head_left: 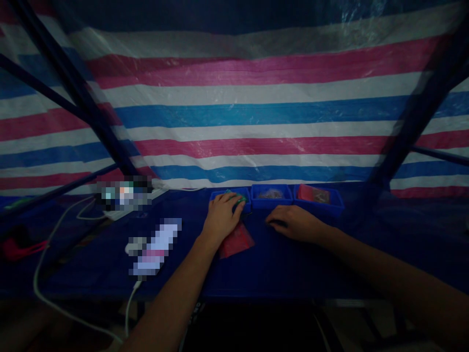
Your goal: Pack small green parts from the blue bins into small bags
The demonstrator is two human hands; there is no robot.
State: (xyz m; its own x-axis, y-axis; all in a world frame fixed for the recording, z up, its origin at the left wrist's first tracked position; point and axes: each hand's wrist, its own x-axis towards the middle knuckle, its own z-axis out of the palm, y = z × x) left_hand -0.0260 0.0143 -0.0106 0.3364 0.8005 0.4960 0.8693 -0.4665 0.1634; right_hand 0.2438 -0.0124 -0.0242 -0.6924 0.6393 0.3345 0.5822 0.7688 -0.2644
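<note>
My left hand reaches over the left blue bin, its fingers stretched and its thumb apart. Green items show beside and under the fingers; I see no firm grip on them. Just below that wrist lies a flat red plastic packet, partly covered by the hand. Right of it, my right hand rests low over the table in front of the middle blue bin. Its fingers are curled in towards the thumb, and anything between the fingertips is too dark to make out.
Small metallic-looking pieces fill the middle bin. Red packets stand in the right blue bin. A phone on a white cable lies left on the blue table, near a power strip. Striped sheeting hangs behind.
</note>
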